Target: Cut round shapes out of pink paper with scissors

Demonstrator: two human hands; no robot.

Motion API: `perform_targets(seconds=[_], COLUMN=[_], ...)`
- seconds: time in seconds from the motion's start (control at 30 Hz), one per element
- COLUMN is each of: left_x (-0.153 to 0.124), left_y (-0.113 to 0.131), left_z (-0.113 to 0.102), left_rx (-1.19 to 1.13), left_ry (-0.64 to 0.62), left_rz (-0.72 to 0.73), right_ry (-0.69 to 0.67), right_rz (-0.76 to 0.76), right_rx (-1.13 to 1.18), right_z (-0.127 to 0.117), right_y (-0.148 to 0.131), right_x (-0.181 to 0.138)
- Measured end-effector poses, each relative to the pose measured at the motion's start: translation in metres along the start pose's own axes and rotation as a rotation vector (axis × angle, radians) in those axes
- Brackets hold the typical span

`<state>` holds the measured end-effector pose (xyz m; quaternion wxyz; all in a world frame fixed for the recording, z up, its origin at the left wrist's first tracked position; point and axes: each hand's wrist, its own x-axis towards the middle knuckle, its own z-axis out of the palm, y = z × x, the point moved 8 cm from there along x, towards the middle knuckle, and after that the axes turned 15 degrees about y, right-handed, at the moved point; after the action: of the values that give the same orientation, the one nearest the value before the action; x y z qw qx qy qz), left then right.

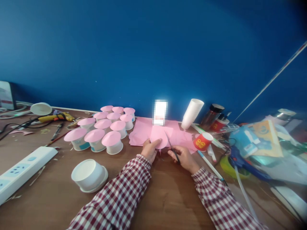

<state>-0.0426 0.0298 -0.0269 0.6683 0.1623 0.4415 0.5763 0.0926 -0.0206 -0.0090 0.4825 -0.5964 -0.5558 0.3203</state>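
My left hand (150, 150) pinches a rounded piece of pink paper (160, 136) between thumb and fingers. In my right hand (184, 156) is a dark pair of scissors (173, 148), its blades pointing up and left beside the paper's right edge. Whether the blades touch the paper I cannot tell. Behind both hands lie several overlapping pink paper sheets (141, 129). To the left, several upturned paper cups stand in rows, each with a shallow pink paper cone on top, such as this pink cone (111, 138).
A white bowl-shaped cup (87, 172) sits upside down at the left front, near a power strip (26, 166). Stacked white cups (192, 113) lean by the blue wall. On the right are a red cup (203, 141), pens, a blue glue gun (247, 166) and plastic bags.
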Motion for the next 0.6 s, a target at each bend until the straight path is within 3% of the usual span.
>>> perform_targets(seconds=[0.6], left_x=[-0.0033], left_y=[-0.001], left_z=[-0.0013], left_rx=[0.11], left_ry=[-0.009], left_rz=[-0.05], right_ry=[-0.029], right_rz=[-0.001], right_rx=[0.033], right_z=[0.001], right_y=[0.0012], right_x=[0.0004])
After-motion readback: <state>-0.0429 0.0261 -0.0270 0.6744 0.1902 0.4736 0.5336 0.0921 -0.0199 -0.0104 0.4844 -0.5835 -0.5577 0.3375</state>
